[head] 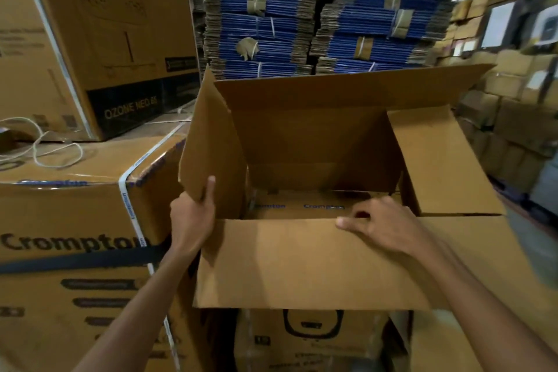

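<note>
Left hand (193,219) gripping, thumb up; right hand (382,228) gripping.

Head-worn view, looking forward and down — close over open carton (311,136), stacked cartons (265,9) behind

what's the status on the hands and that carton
Left hand grips left flap. Right hand grips near flap. Carton open. Stacked boxes close on its left.

Bare hands and forearms
The left hand (193,220) and the right hand (380,229) are seen uncovered, with short-trimmed nails shown on thumb and forefinger. Both slim forearms are left bare down to the picture's lower edge.
</note>
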